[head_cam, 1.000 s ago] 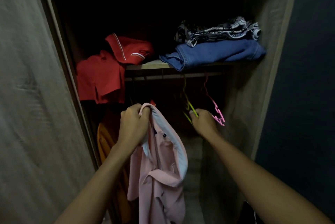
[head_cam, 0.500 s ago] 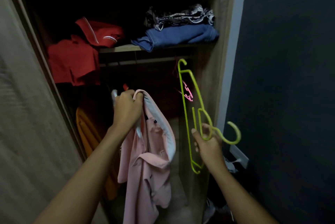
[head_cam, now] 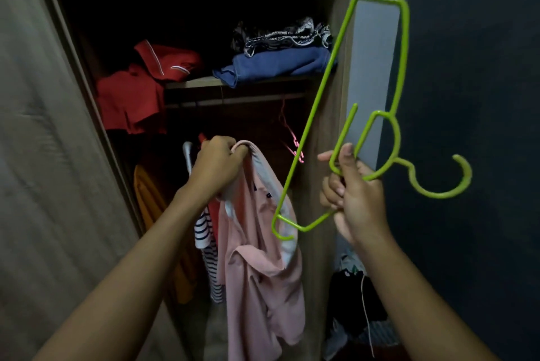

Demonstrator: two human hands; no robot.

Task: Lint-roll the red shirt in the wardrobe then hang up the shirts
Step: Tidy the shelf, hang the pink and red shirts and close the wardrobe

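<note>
My left hand [head_cam: 217, 166] grips the collar of a pink shirt [head_cam: 260, 267], which hangs limp in front of the open wardrobe. My right hand [head_cam: 355, 197] holds a green plastic hanger [head_cam: 377, 80] near its neck, turned on end with the hook pointing right. The hanger is out of the wardrobe, to the right of the shirt and apart from it. A red shirt [head_cam: 137, 91] lies draped over the left end of the wooden shelf [head_cam: 198, 81]. Under the shelf runs the hanging rail [head_cam: 233, 100].
Folded blue cloth [head_cam: 277, 65] and a patterned garment [head_cam: 283, 36] sit on the shelf's right. A pink hanger [head_cam: 292, 138] hangs on the rail. A striped garment [head_cam: 209, 246] and an orange one [head_cam: 152, 208] hang below. The wardrobe door [head_cam: 43, 156] stands left, a dark wall right.
My right hand has taken the green hanger off the rail and drawn it out to the right and up. My left hand has kept hold of the pink shirt.
</note>
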